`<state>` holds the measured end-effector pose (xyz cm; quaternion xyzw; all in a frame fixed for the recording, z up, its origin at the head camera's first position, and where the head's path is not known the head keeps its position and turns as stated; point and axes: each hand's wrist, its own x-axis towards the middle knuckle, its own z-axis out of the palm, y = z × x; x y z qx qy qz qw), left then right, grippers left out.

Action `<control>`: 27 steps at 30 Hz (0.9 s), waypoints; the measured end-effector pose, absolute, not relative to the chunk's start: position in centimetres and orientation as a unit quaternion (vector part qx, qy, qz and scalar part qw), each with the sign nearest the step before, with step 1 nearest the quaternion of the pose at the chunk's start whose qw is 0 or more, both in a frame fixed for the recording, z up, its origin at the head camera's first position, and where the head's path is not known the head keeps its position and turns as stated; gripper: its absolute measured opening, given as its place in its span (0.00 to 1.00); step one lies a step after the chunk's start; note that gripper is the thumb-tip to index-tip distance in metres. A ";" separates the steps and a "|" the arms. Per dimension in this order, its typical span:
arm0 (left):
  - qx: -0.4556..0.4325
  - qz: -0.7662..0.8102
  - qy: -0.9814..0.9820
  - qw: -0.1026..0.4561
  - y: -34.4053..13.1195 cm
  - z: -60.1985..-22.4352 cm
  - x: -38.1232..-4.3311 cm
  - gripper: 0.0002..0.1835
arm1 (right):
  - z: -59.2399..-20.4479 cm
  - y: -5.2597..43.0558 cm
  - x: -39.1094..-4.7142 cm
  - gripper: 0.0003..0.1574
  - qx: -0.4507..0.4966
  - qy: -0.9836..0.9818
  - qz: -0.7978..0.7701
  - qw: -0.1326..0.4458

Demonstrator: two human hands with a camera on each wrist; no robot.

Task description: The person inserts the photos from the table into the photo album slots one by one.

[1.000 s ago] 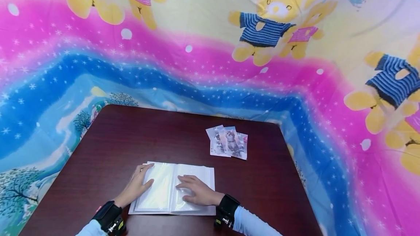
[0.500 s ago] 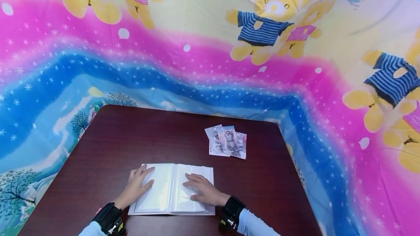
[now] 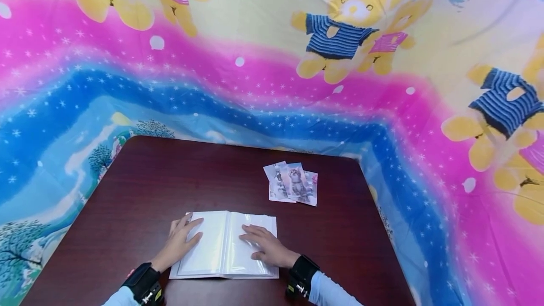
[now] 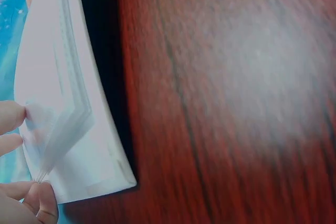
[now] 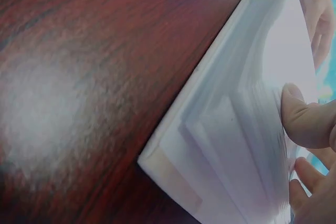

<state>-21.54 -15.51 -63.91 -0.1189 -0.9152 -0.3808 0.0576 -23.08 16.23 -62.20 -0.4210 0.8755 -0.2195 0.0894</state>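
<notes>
An open photo album [image 3: 210, 254] with white pages and clear sleeves lies flat on the table before me. At its left side my left hand [image 3: 178, 244] has thumb and index on the page. In the left wrist view its other fingers [image 4: 46, 203] curl at the outer edge of the bunched sleeves [image 4: 63, 135] and pinch them. My right hand [image 3: 270, 249] rests on the right page, fingers spread and relaxed; its thumb [image 5: 310, 121] touches the page in the right wrist view. Some of its fingertips are hidden there.
Several overlapping photo cards [image 3: 293, 184], one with a kitten, lie beyond the album to the right. The dark wood table [image 3: 204, 174] is bordered by a patterned cloth [image 3: 255, 84] with bears. Black camera straps [image 3: 303, 270] circle both wrists.
My right hand has slid a little to the right across the right page. The left hand stays at the album's left edge with only a slight shift. The photo cards lie as before.
</notes>
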 end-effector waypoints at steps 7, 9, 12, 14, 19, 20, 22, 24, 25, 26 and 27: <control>-0.129 -0.390 -0.907 0.086 -14.7 -64.3 -21.6 0.21 | -62.2 16.7 -23.4 0.39 -0.414 0.880 -0.215 0.093; -0.134 -0.390 -0.906 0.098 -14.5 -64.3 -21.5 0.21 | -62.2 16.9 -23.5 0.39 -0.414 0.879 -0.216 0.095; -0.139 -0.392 -0.903 0.105 -14.2 -64.2 -21.5 0.21 | -62.2 17.1 -23.7 0.39 -0.416 0.880 -0.210 0.092; -0.138 -0.392 -0.904 0.098 -14.1 -64.2 -21.5 0.21 | -62.1 17.3 -23.8 0.38 -0.415 0.879 -0.214 0.093; -0.144 -0.372 -0.911 0.105 -13.8 -64.1 -21.6 0.20 | -61.6 17.6 -24.5 0.32 -0.404 0.873 -0.262 0.085; -0.151 -0.363 -0.912 0.117 -13.7 -64.1 -21.6 0.19 | -61.5 17.7 -24.7 0.30 -0.391 0.872 -0.283 0.084; -0.177 -0.346 -0.909 0.152 -13.3 -64.1 -21.7 0.19 | -61.3 18.1 -25.5 0.26 -0.356 0.873 -0.324 0.071; -0.216 -0.331 -0.898 0.193 -12.7 -64.2 -21.7 0.18 | -61.2 18.6 -26.6 0.22 -0.306 0.878 -0.365 0.053; -0.238 -0.326 -0.890 0.211 -12.3 -64.2 -21.7 0.18 | -61.1 19.0 -27.2 0.20 -0.279 0.878 -0.385 0.044; -0.259 -0.322 -0.882 0.226 -11.9 -64.2 -21.7 0.18 | -61.1 19.4 -27.9 0.19 -0.251 0.879 -0.405 0.034; -0.281 -0.320 -0.874 0.235 -11.5 -64.2 -21.6 0.17 | -61.0 20.0 -28.6 0.18 -0.223 0.881 -0.417 0.021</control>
